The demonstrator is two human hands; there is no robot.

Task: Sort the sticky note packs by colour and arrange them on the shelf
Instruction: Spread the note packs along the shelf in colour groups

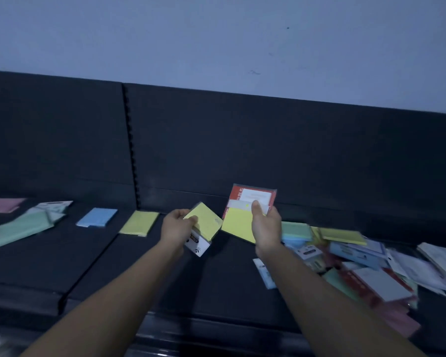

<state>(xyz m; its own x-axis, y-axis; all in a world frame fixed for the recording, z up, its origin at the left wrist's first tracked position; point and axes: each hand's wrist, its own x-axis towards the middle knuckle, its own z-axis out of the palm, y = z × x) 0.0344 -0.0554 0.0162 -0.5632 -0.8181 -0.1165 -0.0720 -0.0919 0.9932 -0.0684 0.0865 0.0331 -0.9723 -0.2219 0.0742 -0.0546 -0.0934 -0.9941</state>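
Left grip (pixel 177 224), right grip (pixel 264 222) — bare; forearms (pixel 119 287) seemingly too.

Single wide-angle view worn on head, facing forward and down onto dark shelf (pixel 139 274); close in, left hand (pixel 177 225) and right hand (pixel 265 225) mid-frame; pale wall (pixel 216 42) across top, frame tilted.

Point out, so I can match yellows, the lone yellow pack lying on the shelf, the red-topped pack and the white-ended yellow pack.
Lone yellow pack (pixel 139 223): head view, middle of its top face.
Red-topped pack (pixel 238 224): head view, its yellow lower half.
White-ended yellow pack (pixel 206 219): head view, its yellow face.
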